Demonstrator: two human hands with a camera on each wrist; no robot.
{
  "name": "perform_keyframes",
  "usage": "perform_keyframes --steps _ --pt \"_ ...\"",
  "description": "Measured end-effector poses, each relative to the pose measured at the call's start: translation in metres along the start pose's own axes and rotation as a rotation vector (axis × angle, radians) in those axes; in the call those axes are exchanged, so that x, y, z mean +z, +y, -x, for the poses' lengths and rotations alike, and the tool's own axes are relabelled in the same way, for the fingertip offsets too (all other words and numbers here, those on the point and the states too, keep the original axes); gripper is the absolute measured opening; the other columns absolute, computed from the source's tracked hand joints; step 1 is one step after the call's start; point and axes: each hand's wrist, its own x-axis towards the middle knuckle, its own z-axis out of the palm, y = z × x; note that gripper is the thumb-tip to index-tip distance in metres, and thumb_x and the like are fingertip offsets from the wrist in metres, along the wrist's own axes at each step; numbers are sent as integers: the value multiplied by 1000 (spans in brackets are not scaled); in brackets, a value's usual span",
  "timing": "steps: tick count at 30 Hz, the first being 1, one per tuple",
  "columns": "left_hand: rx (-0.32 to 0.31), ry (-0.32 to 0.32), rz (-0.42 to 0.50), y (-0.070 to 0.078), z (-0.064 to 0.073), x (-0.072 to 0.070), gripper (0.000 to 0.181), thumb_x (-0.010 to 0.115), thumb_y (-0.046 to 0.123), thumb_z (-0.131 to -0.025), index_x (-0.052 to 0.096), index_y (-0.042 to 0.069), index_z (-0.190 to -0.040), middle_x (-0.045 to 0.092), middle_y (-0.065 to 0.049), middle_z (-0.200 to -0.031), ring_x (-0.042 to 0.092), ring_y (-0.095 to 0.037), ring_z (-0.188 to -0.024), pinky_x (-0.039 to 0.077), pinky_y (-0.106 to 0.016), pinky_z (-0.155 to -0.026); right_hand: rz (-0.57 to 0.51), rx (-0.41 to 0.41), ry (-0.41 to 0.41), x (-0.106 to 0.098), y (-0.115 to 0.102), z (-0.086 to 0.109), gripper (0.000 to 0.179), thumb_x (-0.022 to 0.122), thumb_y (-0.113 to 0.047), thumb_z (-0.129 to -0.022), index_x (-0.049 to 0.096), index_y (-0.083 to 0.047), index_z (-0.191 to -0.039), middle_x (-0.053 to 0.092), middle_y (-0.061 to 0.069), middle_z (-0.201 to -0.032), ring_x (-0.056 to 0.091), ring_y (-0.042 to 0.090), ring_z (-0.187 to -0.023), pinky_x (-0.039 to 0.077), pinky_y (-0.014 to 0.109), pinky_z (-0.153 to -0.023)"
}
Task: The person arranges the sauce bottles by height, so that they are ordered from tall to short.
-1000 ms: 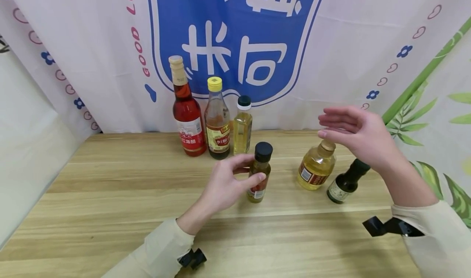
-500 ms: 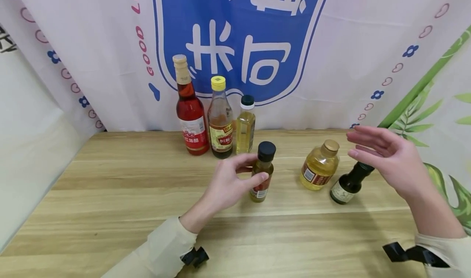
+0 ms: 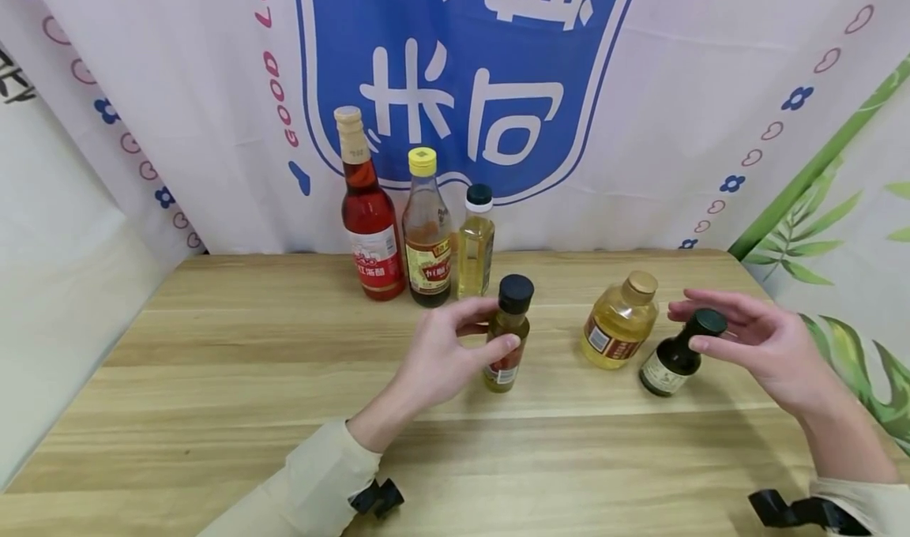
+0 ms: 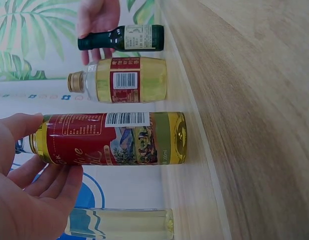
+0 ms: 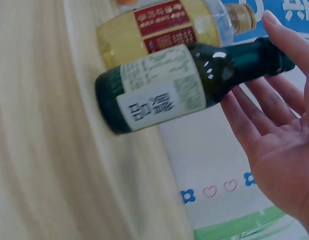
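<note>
Black-capped bottle (image 4: 114, 139) in left fingers (image 4: 57, 185); green bottle (image 5: 162, 89) near right fingers (image 5: 241, 117).

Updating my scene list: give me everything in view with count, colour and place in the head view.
red bottle: 1, red, back left
yellow-capped bottle: 1, clear with dark contents, right of red one
green-capped bottle: 1, pale yellow, right of yellow-capped one
black-capped bottle: 1, yellow and red, near centre
round bottle: 1, yellow, right of centre
dark bottle: 1, dark green, right of round one
table: 1, light wood, under bottles
hanging cloth: 1, white with blue emblem, behind table
leaf-print backdrop: 1, white and green, right
side panel: 1, white, left
sleeves: 2, cream, bottom
wrist mounts: 2, black, on sleeves
left hand: 1, bare, gripping black-capped bottle
right hand: 1, bare, at dark bottle's neck, contact unclear
</note>
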Motion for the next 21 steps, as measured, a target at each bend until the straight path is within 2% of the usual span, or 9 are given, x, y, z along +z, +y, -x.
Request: perform_keyframes --steps 7,14,21 --pt "9 3 0 0 0 0 43 85 12 -91 74 14 -132 76 -4 -130 74 -23 -118 61 -42 -105 15 52 15 -3 7 4 38 62 26 -90 63 17 -128 81 10 -120 77 15 -113 63 22 -91" --pt "22 0 -2 0 0 0 42 85 12 -91 74 13 -132 77 -4 -130 74 -23 -118 60 -44 -106 74 81 21 -5 12 5 38 66 24 -89 64 19 -127 81 7 -119 77 11 -114 63 21 -90" --pt "23 -4 -4 0 0 -1 42 85 12 -91 74 13 -132 77 -3 -131 74 -22 -118 61 -39 -105 102 81 11 -6 16 5 40 69 24 -87 62 22 -126 82 7 -118 77 12 -112 64 22 -87"
